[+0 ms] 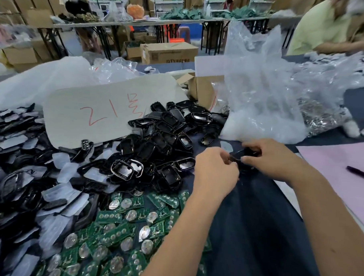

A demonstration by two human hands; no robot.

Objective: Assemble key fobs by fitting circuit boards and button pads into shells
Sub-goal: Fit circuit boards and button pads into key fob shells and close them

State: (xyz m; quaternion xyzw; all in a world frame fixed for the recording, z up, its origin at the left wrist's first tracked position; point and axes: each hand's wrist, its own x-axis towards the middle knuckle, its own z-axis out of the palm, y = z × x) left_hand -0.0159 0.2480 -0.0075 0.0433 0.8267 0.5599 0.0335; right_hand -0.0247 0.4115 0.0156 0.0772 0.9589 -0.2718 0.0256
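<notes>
1. Both bare forearms reach forward from the lower right and converge at the centre.
2. The left hand (216, 169) shows its back, fingers curled inward towards the right hand.
3. The right hand (269, 157) lies knuckles-up, its fingers curled round a small black plastic fob shell (244, 154).
4. The two hands almost touch.

Glossy black plastic shells (166, 135), green circuit boards (118, 235) with shiny metal discs, matt dark cloth (256, 224).
</notes>
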